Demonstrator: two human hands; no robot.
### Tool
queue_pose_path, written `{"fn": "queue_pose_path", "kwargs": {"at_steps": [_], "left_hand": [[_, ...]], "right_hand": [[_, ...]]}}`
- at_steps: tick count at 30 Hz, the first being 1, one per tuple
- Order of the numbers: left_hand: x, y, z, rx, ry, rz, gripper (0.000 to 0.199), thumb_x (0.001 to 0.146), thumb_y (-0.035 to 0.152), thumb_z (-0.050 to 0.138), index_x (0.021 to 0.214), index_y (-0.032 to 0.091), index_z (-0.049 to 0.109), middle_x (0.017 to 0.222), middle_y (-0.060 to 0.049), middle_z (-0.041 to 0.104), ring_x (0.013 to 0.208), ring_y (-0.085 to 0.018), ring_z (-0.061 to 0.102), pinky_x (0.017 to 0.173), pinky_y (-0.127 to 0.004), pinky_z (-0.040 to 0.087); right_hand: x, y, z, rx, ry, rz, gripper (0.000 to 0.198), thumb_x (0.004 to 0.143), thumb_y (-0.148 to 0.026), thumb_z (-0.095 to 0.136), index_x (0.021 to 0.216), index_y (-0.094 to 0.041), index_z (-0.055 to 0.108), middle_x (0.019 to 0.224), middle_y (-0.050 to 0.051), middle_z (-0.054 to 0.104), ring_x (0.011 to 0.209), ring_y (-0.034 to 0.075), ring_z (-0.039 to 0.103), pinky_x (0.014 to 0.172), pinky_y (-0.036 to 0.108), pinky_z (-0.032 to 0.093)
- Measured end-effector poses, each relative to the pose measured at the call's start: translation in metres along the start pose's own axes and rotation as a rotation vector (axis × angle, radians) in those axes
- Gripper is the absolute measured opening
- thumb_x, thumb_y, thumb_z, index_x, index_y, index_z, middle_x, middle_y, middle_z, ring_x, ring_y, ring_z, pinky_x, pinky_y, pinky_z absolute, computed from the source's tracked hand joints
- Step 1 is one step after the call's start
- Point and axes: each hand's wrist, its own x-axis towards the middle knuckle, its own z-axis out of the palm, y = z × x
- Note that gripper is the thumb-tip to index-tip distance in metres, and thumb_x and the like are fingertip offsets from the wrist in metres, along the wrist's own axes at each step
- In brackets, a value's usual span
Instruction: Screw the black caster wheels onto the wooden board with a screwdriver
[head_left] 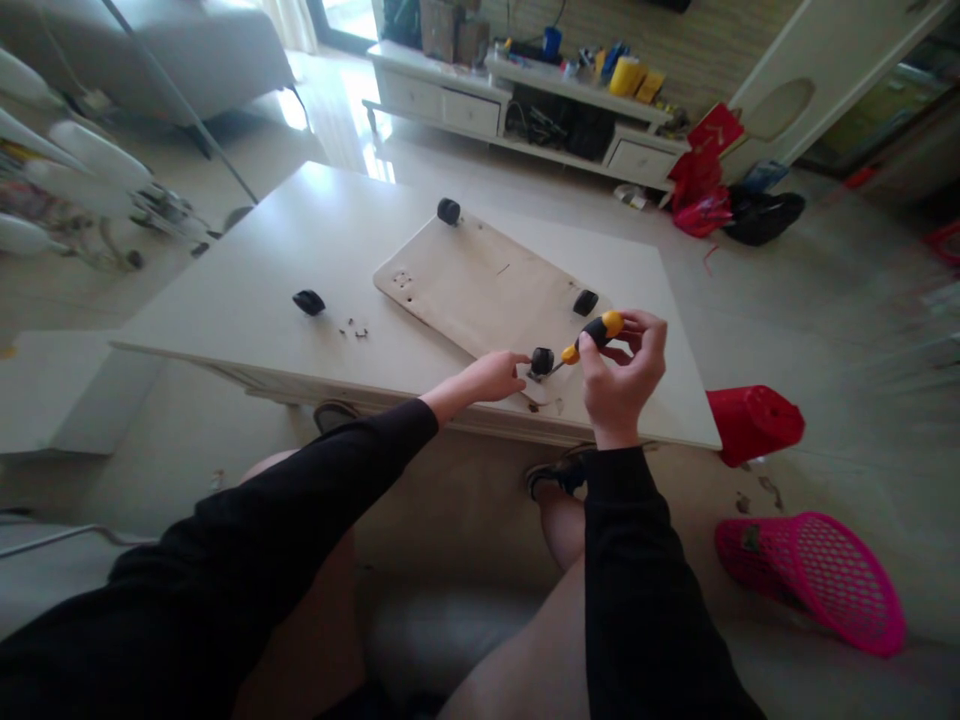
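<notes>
A pale board [487,280] lies on the white table, with black caster wheels at three of its corners. My left hand [495,377] grips the near caster wheel [541,361] at the board's front corner, its index finger against the wheel and the other fingers curled. In my right hand [624,375] is a yellow and black screwdriver [596,333], its tip down at that wheel's mounting plate. Behind it stands another caster wheel [585,302]; a third caster [448,211] is at the far corner. The left corner shows bare screw holes [402,280].
A loose caster wheel [308,302] and several small screws [355,329] lie on the table [247,270] to the left. On the floor at the right are a red bin [757,425] and a pink basket [817,580]. A white TV cabinet [469,112] stands at the back.
</notes>
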Motion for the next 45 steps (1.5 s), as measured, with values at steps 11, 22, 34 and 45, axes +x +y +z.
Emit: {"fn": "queue_pose_path", "kwargs": {"at_steps": [11, 22, 34, 45], "left_hand": [[0.0062, -0.0059, 0.0057, -0.029, 0.001, 0.012, 0.069, 0.087, 0.02, 0.068, 0.156, 0.017, 0.065, 0.108, -0.01, 0.083, 0.093, -0.024, 0.075, 0.08, -0.031, 0.051], [0.0055, -0.0047, 0.0009, -0.045, 0.018, 0.029, 0.063, 0.088, 0.017, 0.066, 0.152, 0.015, 0.067, 0.107, -0.01, 0.084, 0.091, -0.022, 0.074, 0.079, -0.031, 0.05], [0.0038, -0.0013, -0.0007, -0.075, 0.046, 0.039, 0.053, 0.088, 0.016, 0.068, 0.141, 0.015, 0.072, 0.108, -0.01, 0.083, 0.09, -0.021, 0.072, 0.077, -0.031, 0.05], [0.0033, 0.0009, -0.0021, -0.103, 0.028, 0.064, 0.054, 0.088, 0.013, 0.068, 0.142, 0.016, 0.072, 0.102, -0.008, 0.083, 0.086, -0.02, 0.072, 0.075, -0.031, 0.049]], "right_hand": [[-0.0044, -0.0014, -0.0025, -0.092, -0.156, -0.12, 0.037, 0.082, -0.028, 0.075, 0.117, -0.027, 0.061, 0.11, 0.003, 0.072, 0.098, 0.019, 0.073, 0.066, 0.031, 0.066], [-0.0038, -0.0025, -0.0061, -0.099, -0.196, -0.122, 0.037, 0.08, -0.028, 0.074, 0.115, -0.027, 0.06, 0.108, 0.002, 0.07, 0.098, 0.018, 0.072, 0.068, 0.032, 0.068], [-0.0044, -0.0036, -0.0087, -0.103, -0.234, -0.197, 0.034, 0.081, -0.028, 0.073, 0.114, -0.028, 0.061, 0.105, 0.001, 0.069, 0.097, 0.019, 0.071, 0.069, 0.034, 0.07], [-0.0027, 0.0009, -0.0098, -0.084, -0.244, -0.172, 0.036, 0.079, -0.027, 0.072, 0.114, -0.027, 0.06, 0.111, 0.003, 0.071, 0.104, 0.021, 0.074, 0.072, 0.036, 0.071]]}}
